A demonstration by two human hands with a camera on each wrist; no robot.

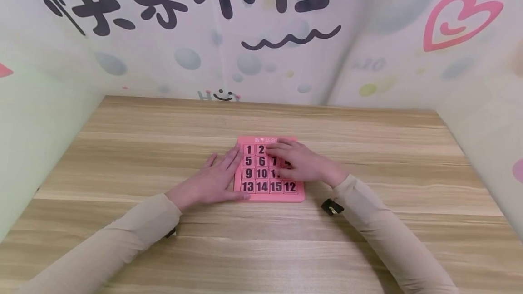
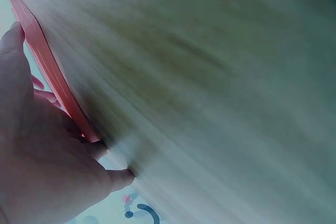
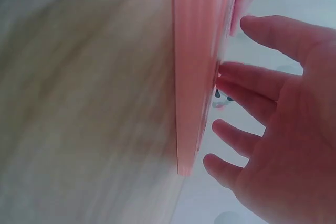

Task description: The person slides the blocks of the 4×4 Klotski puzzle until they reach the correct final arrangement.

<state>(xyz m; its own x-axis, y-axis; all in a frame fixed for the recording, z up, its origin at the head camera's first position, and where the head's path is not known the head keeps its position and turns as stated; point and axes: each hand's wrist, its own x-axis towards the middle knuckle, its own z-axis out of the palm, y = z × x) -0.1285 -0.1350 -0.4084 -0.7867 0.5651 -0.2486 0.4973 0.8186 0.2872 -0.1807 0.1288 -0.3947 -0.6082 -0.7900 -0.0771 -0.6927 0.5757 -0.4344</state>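
A pink number slide puzzle lies flat on the table, its black-numbered tiles in rows. The top row shows 1 and 2, the bottom row 13, 14, 15 and 12. Along the puzzle's left edge rests my left hand, thumb on the lower left corner and fingertips by the upper left side. My right hand reaches over the right half, with index and middle fingertips touching the top row just right of the 2. It hides the upper right tiles and partly covers the 11 and 4. In the right wrist view its fingers are spread, lightly bent.
The wood-grain table spreads out around the puzzle. Behind it stands a white wall with black writing and a pink heart. Pale panels border both sides. A black strap shows at the right wrist.
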